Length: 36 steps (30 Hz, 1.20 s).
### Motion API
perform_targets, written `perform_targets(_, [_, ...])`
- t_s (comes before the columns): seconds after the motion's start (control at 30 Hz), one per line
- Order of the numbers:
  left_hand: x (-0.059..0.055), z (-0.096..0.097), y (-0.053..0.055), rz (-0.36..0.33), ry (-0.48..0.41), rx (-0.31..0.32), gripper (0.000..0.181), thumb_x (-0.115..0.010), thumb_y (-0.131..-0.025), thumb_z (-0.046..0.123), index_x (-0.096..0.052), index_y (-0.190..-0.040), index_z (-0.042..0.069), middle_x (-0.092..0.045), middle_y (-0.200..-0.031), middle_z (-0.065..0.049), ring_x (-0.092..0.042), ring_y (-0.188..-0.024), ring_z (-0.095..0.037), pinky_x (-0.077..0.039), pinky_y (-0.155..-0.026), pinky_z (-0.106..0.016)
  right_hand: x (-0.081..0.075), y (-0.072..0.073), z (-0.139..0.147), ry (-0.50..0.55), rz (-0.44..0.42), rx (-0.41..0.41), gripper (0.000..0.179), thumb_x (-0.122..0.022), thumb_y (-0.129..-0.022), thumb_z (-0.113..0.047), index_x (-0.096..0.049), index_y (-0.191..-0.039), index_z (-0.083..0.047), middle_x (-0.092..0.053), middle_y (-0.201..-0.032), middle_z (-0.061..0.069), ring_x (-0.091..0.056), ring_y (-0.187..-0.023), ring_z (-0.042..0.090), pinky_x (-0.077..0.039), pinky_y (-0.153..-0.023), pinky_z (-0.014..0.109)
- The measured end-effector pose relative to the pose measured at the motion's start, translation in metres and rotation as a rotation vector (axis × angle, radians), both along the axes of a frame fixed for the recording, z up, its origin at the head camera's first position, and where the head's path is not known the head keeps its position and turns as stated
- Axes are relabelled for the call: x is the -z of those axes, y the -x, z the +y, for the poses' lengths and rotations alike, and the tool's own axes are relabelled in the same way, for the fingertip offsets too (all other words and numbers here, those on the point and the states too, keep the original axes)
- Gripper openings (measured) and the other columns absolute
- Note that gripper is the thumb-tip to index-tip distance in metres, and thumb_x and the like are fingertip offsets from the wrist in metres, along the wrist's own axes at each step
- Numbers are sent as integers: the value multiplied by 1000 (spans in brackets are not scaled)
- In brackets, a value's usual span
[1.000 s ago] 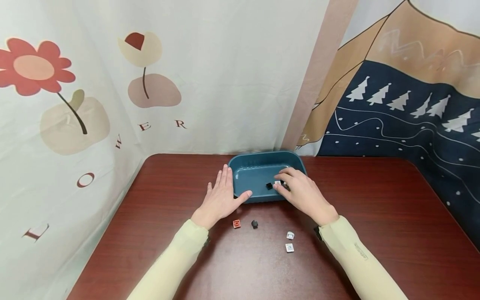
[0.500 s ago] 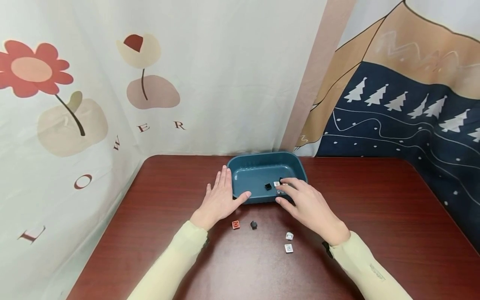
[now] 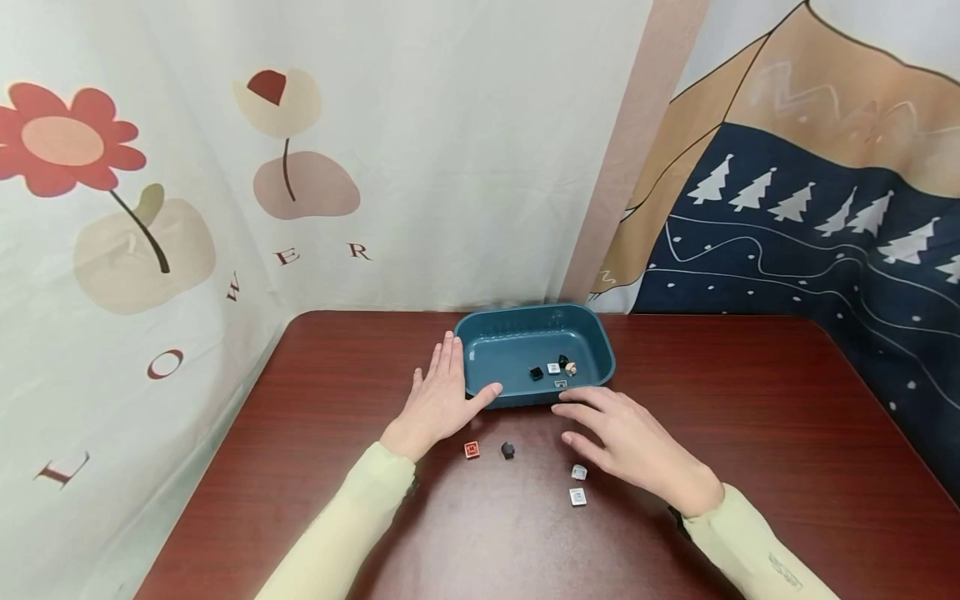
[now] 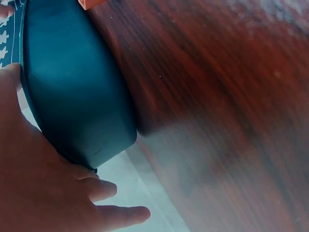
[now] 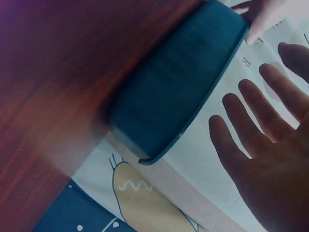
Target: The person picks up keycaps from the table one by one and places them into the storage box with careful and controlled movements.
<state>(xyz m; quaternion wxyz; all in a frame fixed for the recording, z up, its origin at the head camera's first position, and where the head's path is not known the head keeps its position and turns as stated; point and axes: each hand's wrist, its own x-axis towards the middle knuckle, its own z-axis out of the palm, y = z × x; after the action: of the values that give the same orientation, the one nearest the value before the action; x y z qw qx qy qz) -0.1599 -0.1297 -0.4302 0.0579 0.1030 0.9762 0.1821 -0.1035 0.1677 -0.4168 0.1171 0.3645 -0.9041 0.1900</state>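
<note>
A teal plastic tray (image 3: 495, 323) stands at the table's far side, with several small keycaps in its near right part, among them a black keycap (image 3: 536, 373) and a white keycap (image 3: 553, 368). My left hand (image 3: 438, 396) rests against the tray's left end, fingers straight, thumb at the near rim. Just in front of the near rim hovers my right hand (image 3: 630, 433), fingers relaxed and spread, holding nothing. On the table lie a red keycap (image 3: 471, 450), a dark keycap (image 3: 507, 450) and two white ones, the upper white keycap (image 3: 579, 472) being nearest the right hand.
The brown wooden table (image 3: 315, 500) reaches back to a printed curtain (image 3: 450, 167) hanging right behind the tray. On the right a navy printed cloth (image 3: 787, 250) hangs past the table's edge.
My right hand has come out of the tray, back toward me and slightly right, uncovering the keycaps in it. My left hand has stayed against the tray.
</note>
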Motion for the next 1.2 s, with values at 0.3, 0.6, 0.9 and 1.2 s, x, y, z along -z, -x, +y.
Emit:
perform_targets(0.3, [1, -1, 0, -5, -9, -1, 110, -45, -97, 76, -2, -165, 1, 5, -173, -14, -5, -159, -34, -17, -120, -67, 10, -8, 11, -65, -18, -91, 41, -82, -90, -26, -73, -129, -15, -65, -137, 1, -62, -123, 21, -54, -95, 47])
perform_targets(0.6, [1, -1, 0, 2, -12, -3, 109, -47, -97, 74, -3, -165, 1, 1, -173, -16, -7, -159, -35, -18, -119, -67, 17, -15, 17, -155, -134, -193, 42, -77, -94, -16, -70, -135, -19, -60, -146, -1, -57, -132, 21, -52, -100, 49])
perform_targets(0.9, [1, 0, 0, 4, -6, 0, 109, -46, -97, 75, -3, -165, 1, 2, -173, -16, -7, -159, -35, -19, -119, -67, 20, -20, 17, -265, -222, -241, 53, -75, -95, -13, -63, -145, -23, -54, -153, -2, -55, -135, 21, -50, -104, 50])
perform_targets(1.2, [1, 0, -1, -13, -16, -3, 110, -46, -97, 75, 0, -165, 2, 8, -173, -12, -5, -159, -34, -17, -120, -67, 23, -22, 17, -257, -151, -250, 43, -80, -90, -11, -73, -131, -22, -65, -134, -3, -61, -122, 19, -54, -96, 44])
